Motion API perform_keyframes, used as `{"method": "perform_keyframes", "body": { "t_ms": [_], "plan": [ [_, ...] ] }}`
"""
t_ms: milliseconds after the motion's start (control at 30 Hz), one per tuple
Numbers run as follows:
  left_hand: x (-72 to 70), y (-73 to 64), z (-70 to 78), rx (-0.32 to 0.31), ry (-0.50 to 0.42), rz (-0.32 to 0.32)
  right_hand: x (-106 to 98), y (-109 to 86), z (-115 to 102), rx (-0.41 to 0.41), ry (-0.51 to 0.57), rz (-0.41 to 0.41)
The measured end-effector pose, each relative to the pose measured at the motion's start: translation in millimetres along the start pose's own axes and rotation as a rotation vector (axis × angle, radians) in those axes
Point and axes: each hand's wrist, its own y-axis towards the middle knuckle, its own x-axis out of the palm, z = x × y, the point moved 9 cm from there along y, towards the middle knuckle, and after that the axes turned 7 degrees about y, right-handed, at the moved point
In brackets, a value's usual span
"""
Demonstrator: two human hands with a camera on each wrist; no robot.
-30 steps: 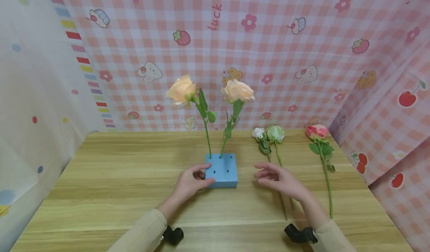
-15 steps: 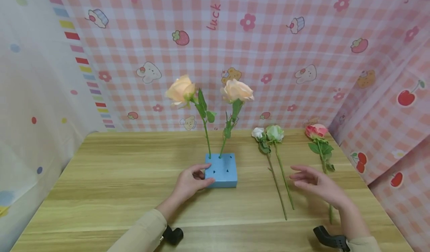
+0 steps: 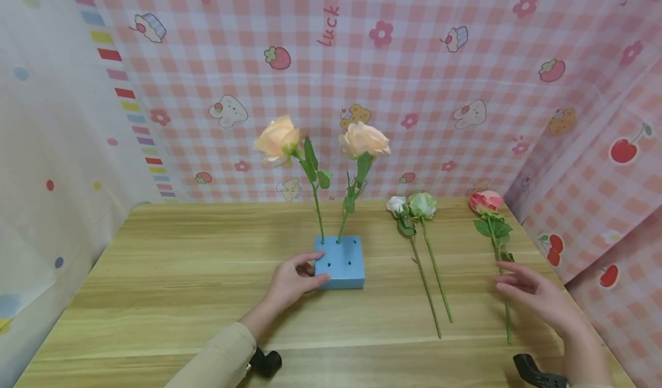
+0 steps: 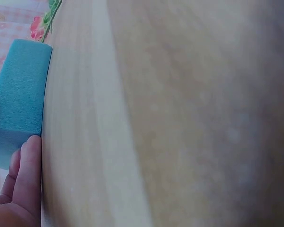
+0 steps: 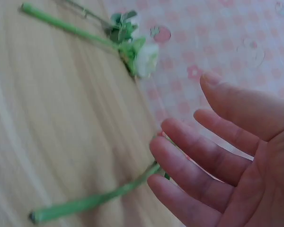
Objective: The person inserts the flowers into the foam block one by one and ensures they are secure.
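Observation:
A blue foam block [image 3: 339,273] with small holes in its top lies mid-table. Two peach roses, a left rose [image 3: 279,138] and a right rose [image 3: 365,139], stand with their stems in its back holes. My left hand [image 3: 292,281] holds the block at its left side, thumb near the front corner; the left wrist view shows fingers against the block [image 4: 21,90]. My right hand [image 3: 538,296] hovers over the stem of a pink rose [image 3: 486,203] lying at the right. Its fingers are spread and loosely bent, with nothing held. In the right wrist view, the green stem [image 5: 85,204] passes beyond the fingertips.
A white rose [image 3: 397,205] and a pale green rose [image 3: 423,205] lie between the block and the pink rose, stems toward me. A checked cloth [image 3: 310,83] hangs behind the wooden table [image 3: 181,273]. Each wrist wears a black mount [image 3: 266,362].
My right hand has moved right from beside the block, past the white and green roses, to the pink rose's stem. The left hand and the block have stayed in place.

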Motion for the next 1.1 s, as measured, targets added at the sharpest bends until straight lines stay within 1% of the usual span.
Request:
{"method": "perform_keyframes", "body": {
  "t_ms": [100,233,333,433,533,633,700,867,967,1100],
  "plan": [
    [-0.2,-0.1,0.5,-0.001,0.001,-0.002,-7.5,-3.6,10.1,0.031,-0.020,0.050],
    [-0.8,-0.2,1.8,0.008,0.001,0.001,-13.9,-6.9,21.3,0.047,0.019,0.081],
    [-1.0,0.0,0.9,0.000,-0.005,0.004,-17.4,-8.2,27.4,0.049,0.026,0.098],
    [-0.7,0.1,0.4,-0.002,-0.004,0.004,-18.9,-9.0,31.6,0.046,0.023,0.101],
    [-0.6,-0.5,0.8,-0.006,-0.006,0.002,-19.5,-8.3,36.0,0.063,0.017,0.094],
    [-0.7,-0.8,0.9,-0.006,-0.006,0.004,-19.7,-7.4,41.3,0.094,-0.007,0.087],
    [-0.6,-0.9,0.5,-0.007,-0.004,0.002,-19.6,-6.9,43.6,0.092,-0.029,0.080],
    [0.0,-0.3,-0.6,-0.006,-0.005,-0.005,-18.1,-7.6,52.4,0.090,-0.013,0.087],
    [-0.2,-0.2,-0.7,-0.007,-0.006,-0.004,-15.9,-8.0,58.6,0.117,-0.003,0.098],
    [-0.1,0.0,-1.2,-0.008,-0.005,-0.002,-13.4,-8.3,62.9,0.138,-0.026,0.105]
  ]
}}
